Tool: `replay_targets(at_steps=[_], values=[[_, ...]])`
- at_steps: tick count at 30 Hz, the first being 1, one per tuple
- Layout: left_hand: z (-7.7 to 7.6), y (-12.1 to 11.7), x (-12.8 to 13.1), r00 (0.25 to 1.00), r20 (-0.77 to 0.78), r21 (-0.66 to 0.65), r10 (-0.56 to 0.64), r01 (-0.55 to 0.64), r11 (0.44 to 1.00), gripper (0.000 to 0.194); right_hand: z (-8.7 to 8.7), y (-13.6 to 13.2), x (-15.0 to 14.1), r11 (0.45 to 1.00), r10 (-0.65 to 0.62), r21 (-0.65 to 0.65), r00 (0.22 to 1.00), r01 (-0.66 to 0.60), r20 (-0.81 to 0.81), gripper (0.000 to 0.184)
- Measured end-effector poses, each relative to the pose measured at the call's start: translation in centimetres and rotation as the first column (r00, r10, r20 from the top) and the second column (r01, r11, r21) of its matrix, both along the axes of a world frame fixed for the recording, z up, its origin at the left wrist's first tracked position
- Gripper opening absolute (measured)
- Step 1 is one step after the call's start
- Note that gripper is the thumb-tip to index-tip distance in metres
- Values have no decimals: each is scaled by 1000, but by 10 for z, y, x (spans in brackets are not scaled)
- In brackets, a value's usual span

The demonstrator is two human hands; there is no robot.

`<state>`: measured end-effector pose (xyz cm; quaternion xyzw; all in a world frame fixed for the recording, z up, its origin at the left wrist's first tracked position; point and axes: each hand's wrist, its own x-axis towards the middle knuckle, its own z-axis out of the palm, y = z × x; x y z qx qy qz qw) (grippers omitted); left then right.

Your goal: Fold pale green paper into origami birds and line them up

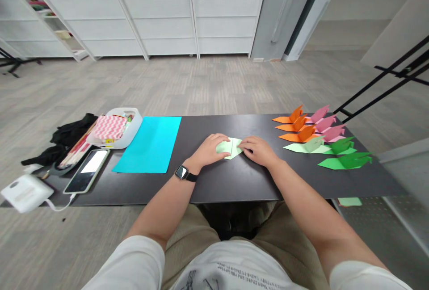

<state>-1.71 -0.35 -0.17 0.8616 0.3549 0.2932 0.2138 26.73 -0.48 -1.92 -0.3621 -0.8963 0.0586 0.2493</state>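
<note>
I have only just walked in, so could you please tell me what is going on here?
A person has both hands on a small folded piece of pale green paper at the dark table: the left hand lies over its left part, and the fingers of the right hand touch its right edge. To the right stand folded paper birds in orange, pink and greens. To the left lie bright blue paper, a filled white basket and a phone.
</note>
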Motion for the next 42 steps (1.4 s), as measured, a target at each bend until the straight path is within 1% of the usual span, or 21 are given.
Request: replay_targets(at_steps=[3,6,10,13,15,19,22,24,26,27,29,30,32,33,34,35,36,37,39,41,42], values=[[3,-1,-1,998,-50,1,-44,44,999,47,-1,2,1,1000,-10,11,1000,10,-22,29],[2,-6,8,989,-125,17,-79,82,997,45,0,0,-1,1000,-15,12,999,15,-37,28],[0,-12,20,981,-194,65,-10,23,998,35,5,-4,-2,1000,-1,-6,998,0,-67,34],[2,-14,20,981,-193,86,24,-8,996,24,7,-5,3,1000,12,-27,996,-14,-85,42],[5,-15,17,983,-175,92,59,-44,995,16,8,-4,8,1000,3,-30,997,-5,-74,42],[8,-15,15,983,-149,116,108,-91,989,8,10,0,10,992,-120,18,990,122,-71,26],[9,-12,17,984,-136,152,114,-93,984,7,14,-1,7,979,-177,71,973,189,-148,20],[11,-10,18,984,-59,171,167,-155,973,2,18,-3,6,968,-200,97,947,230,-251,24],[14,-8,17,967,99,154,234,-248,957,9,22,-5,8,945,-249,105,888,311,-387,34],[16,-7,16,947,195,126,255,-282,951,11,24,-5,10,929,-279,100,850,357,-448,37],[18,-6,15,885,383,35,264,-299,953,12,25,-4,14,902,-324,82,790,424,-521,37],[17,-4,14,846,464,-21,263,-287,958,12,25,-4,15,896,-336,73,776,438,-534,37],[13,-1,14,770,569,-143,287,-251,957,20,24,-3,16,902,-347,44,782,429,-518,36],[10,0,15,747,583,-203,319,-246,948,27,22,-2,15,910,-350,22,796,414,-495,36],[7,2,15,743,563,-255,363,-262,931,32,21,-2,14,918,-353,-5,812,396,-465,36],[4,3,15,757,510,-290,408,-295,910,33,20,-1,13,925,-356,-35,828,379,-434,36],[2,3,15,788,427,-300,444,-340,891,30,19,-1,12,928,-360,-63,839,367,-409,37],[0,3,15,823,323,-279,467,-389,878,23,18,0,12,929,-365,-86,844,361,-393,38],[0,2,14,874,98,-172,477,-457,873,11,17,1,13,927,-373,-110,848,358,-378,39],[2,0,13,880,-67,-61,470,-474,879,10,16,2,16,940,-340,-107,876,323,-342,38],[2,-2,13,877,-113,-25,467,-473,881,12,16,1,17,955,-295,-104,906,276,-304,37]])
